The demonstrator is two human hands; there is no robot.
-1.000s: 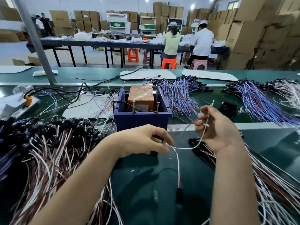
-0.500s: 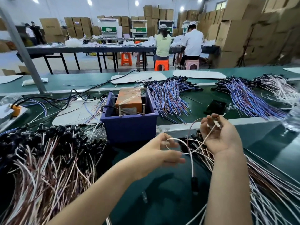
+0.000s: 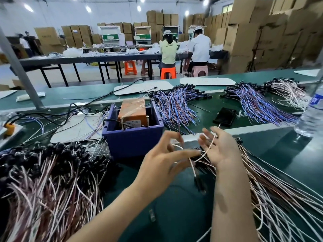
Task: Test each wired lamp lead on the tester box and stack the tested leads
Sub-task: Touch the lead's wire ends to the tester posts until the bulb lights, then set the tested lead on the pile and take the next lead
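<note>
Lead (image 3: 192, 165) lies across spread right hand (image 3: 220, 147); left hand (image 3: 166, 154) too blurred, I cannot tell its grip; next I'd touch the ends to the tester box (image 3: 132, 140).

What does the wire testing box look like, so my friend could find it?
Find the long green workbench, then the dark blue plastic bin at its middle. Inside stands the orange tester box wrapped in clear film. Unlike the wire bundles around it, it is a solid block with two brass pins at its front.
</note>
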